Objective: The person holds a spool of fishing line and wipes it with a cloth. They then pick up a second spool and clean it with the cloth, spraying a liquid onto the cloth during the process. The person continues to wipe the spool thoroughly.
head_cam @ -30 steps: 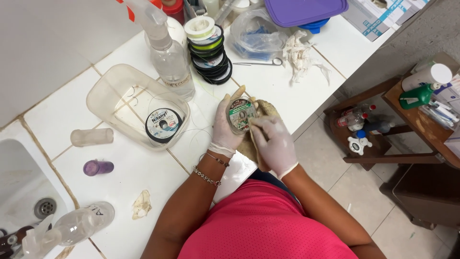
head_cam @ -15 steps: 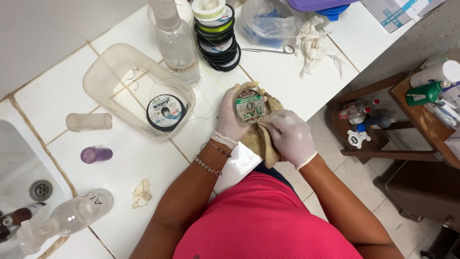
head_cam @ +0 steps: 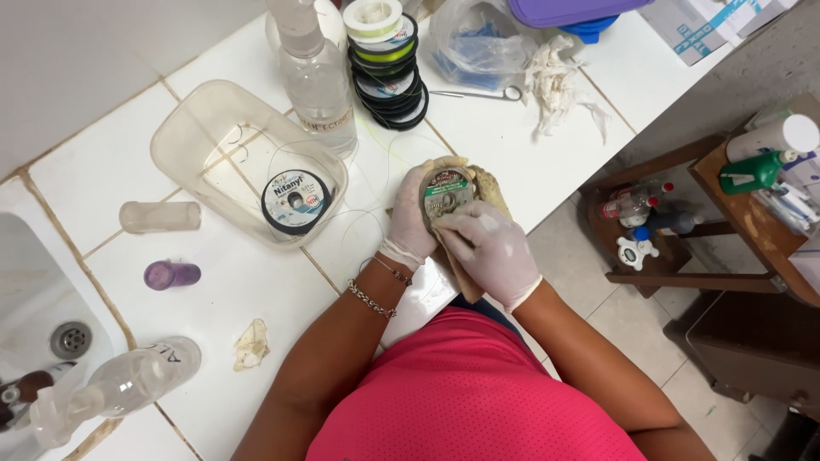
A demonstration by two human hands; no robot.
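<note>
A small round spool with a green and grey label (head_cam: 447, 195) is gripped in the white-gloved left hand (head_cam: 413, 218), the fingers curled around its left edge, at the front edge of the white tiled counter (head_cam: 213, 282). The white-gloved right hand (head_cam: 487, 248) is pressed against the spool from five o'clock, its fingers bent and clasping a crumpled tan cloth (head_cam: 487, 183) that is wrapped behind and below the spool. At nine o'clock from the hands, a clear plastic rectangular tub (head_cam: 192, 137) holding a black-rimmed spool of line (head_cam: 295, 201) is seen. At eleven o'clock a clear spray bottle (head_cam: 314, 77) is stood, with a stack of dark line spools (head_cam: 386, 64) just beside it. A small purple cap (head_cam: 171, 275) is laid well apart at nine o'clock.
</note>
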